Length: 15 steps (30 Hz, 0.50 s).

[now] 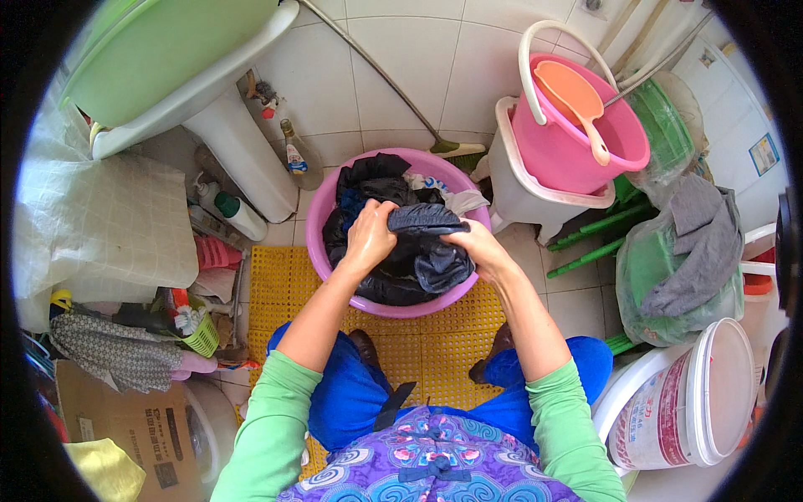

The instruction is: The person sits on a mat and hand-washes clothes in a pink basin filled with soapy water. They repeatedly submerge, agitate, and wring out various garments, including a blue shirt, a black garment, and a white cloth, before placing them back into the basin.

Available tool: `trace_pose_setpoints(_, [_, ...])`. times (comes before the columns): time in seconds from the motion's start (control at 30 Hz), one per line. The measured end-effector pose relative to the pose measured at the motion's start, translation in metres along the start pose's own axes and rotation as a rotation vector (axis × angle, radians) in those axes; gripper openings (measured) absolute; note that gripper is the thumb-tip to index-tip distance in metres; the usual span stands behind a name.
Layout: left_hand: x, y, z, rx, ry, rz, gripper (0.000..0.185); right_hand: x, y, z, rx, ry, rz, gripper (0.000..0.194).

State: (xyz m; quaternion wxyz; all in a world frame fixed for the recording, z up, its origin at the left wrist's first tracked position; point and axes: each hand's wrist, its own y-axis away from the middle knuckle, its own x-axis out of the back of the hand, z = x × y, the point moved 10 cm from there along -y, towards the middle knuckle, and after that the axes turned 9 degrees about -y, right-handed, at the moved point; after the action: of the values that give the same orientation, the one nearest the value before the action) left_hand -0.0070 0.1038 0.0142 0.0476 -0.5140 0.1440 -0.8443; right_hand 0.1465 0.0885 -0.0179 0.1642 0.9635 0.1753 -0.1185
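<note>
Both my hands hold a wet-looking black garment (433, 248) by its gathered, elasticated edge, above a round pink plastic basin (401, 309). My left hand (370, 235) grips the left end of that edge, fingers curled over it. On the right end, my right hand (478, 246) pinches the cloth between thumb and fingers. More dark clothes (373, 172) fill the basin, with a whitish cloth (465, 201) at its right rim and a piece with blue print behind. The basin stands partly on a yellow perforated plastic mat (282, 288). The garment's lower part lies inside the basin.
Behind the basin are a broom (448, 149) and a glass bottle (301, 157). A washbasin pedestal (251, 157) and cleaner bottle (241, 216) stand left. To the right are a pink bucket (558, 150) with an orange dipper (574, 94), a bagged green stool (646, 282) and a white tub (665, 408).
</note>
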Motion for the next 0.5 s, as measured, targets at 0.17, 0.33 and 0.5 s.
trace_pose_setpoints(0.17, [-0.052,0.012,-0.011,0.483,1.224,-0.459,0.021,-0.004,0.004,-0.002,0.132,1.048,0.04,0.048])
trace_pose_setpoints(0.33, [-0.048,0.02,0.024,0.363,1.399,-0.651,0.027,0.026,-0.004,-0.013,0.269,0.616,0.192,0.021])
trace_pose_setpoints(0.5, [-0.03,0.011,0.013,-0.004,0.144,-0.342,0.031,0.02,-0.008,0.004,0.083,-0.054,0.059,0.025])
